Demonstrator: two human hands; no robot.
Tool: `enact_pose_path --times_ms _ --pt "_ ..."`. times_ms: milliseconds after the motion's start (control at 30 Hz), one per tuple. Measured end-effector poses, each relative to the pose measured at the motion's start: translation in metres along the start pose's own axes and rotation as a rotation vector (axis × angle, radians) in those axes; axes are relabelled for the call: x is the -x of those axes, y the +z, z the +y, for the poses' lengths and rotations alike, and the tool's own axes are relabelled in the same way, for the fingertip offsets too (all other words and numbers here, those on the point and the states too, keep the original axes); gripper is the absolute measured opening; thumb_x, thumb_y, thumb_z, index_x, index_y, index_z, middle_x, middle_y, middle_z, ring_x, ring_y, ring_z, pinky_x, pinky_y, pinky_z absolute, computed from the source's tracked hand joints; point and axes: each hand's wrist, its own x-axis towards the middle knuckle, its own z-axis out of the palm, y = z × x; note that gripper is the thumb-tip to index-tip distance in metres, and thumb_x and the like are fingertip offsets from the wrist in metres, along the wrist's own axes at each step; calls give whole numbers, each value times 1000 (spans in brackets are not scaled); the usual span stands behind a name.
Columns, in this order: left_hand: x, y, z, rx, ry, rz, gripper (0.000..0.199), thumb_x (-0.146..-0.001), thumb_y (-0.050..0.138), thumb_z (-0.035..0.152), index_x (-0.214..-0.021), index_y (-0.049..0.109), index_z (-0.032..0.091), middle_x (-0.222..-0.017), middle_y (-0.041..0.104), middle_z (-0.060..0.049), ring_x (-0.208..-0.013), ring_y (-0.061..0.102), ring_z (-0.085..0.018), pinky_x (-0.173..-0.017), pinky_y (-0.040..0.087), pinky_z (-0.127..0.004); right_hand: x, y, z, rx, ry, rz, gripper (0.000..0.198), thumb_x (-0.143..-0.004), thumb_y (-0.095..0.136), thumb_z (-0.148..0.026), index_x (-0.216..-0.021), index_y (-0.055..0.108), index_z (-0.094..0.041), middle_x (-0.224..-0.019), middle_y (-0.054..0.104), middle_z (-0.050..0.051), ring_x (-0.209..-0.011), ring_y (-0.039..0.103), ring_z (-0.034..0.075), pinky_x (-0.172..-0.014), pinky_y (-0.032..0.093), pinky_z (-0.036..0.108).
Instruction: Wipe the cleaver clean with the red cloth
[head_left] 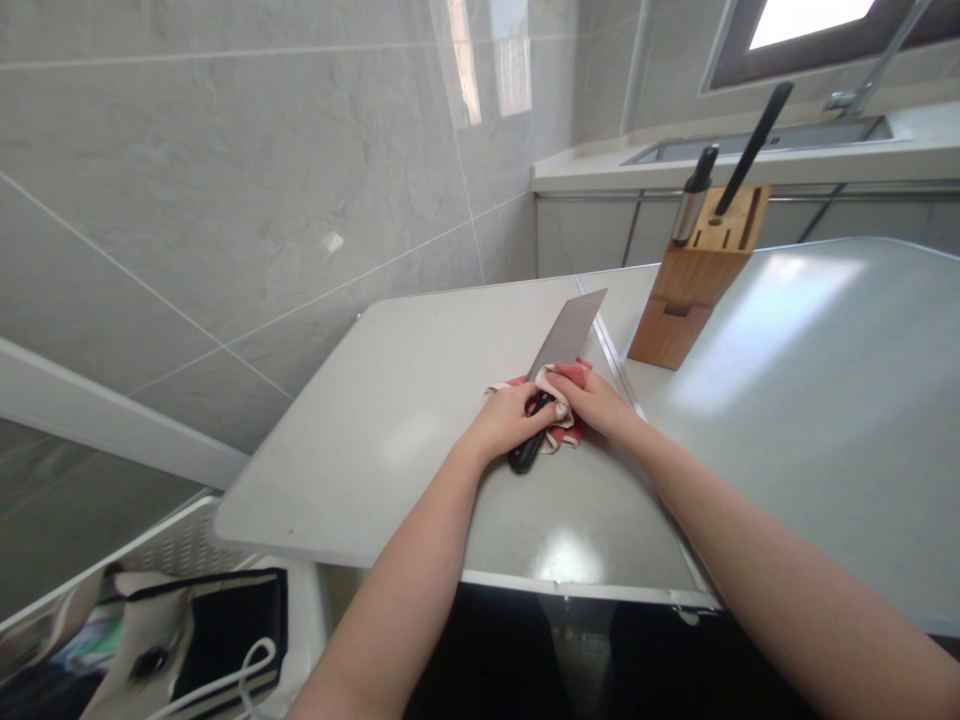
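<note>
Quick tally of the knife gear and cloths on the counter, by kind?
Cleaver, held with left hand on its handle: 1
Red cloth under right hand: 1
Knife block: 1
Handles in the block: 2
Total: 5

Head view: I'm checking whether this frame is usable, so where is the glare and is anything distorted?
Head view: window glare whitens the right table and spots the left table's near edge; the tiled wall mirrors bright panes; wide-lens bending tilts the lines; the knife and both hands stay sharp.
</note>
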Motion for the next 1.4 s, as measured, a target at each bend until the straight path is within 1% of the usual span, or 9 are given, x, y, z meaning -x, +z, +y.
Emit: enact_pose_path --times_ms 200,300,500,733,867,1000,1133,1400 --pt "0 0 0 -11 5 -1 35 -87 49 48 -91 64 17 -78 65 -2 -68 57 -15 -65 41 -26 3 1 -3 -7 9 -22 28 -79 59 -46 -80 69 -20 -69 68 3 -84 63 22 -87 46 38" --pt "0 0 0 -12 10 -4 35 -87 49 48 -91 64 17 -78 65 -2 -68 57 -15 -65 41 -26 4 1 -4 -8 8 -20 29 -79 58 -46 -80 69 -19 -68 68 3 -82 63 21 -84 47 36" --pt "1 -2 1 7 4 -22 33 -87 49 47 -96 64 19 -81 66 -2 -71 59 -16 -69 43 -27 4 0 -5 -27 3 -46 30 -77 61 -48 -78 68 -18 -65 66 1 -78 62 20 -85 46 35" --pt "2 -4 0 38 -12 -49 35 -88 46 47 -101 65 20 -86 68 -2 -76 61 -17 -73 45 -27 5 0 -7 33 -30 -89 28 -79 60 -46 -78 68 -19 -74 68 3 -79 60 20 -88 44 36" --pt "2 -4 -2 73 4 -52 36 -88 46 47 -103 64 20 -90 69 -3 -79 61 -17 -77 47 -27 6 -1 -8 46 -46 -98 29 -79 59 -47 -74 67 -19 -70 66 2 -75 60 19 -87 44 35" --pt "1 -4 -2 81 5 -58 35 -88 47 46 -102 65 20 -92 69 -3 -80 62 -18 -78 47 -28 6 0 -10 21 -31 -112 31 -78 60 -48 -76 66 -18 -68 64 2 -74 60 19 -80 46 32" --pt "1 -4 -2 57 -20 -49 36 -88 46 47 -102 65 20 -90 69 -4 -79 62 -18 -77 47 -28 8 2 -11 -25 22 -65 32 -75 64 -49 -80 67 -18 -64 64 2 -73 61 20 -75 49 31" --pt "0 -2 0 16 -35 -23 34 -88 45 47 -90 64 18 -83 69 -3 -73 61 -17 -71 44 -27 10 3 -12 -48 51 -41 32 -75 64 -48 -84 68 -18 -60 63 1 -69 61 19 -67 50 29"
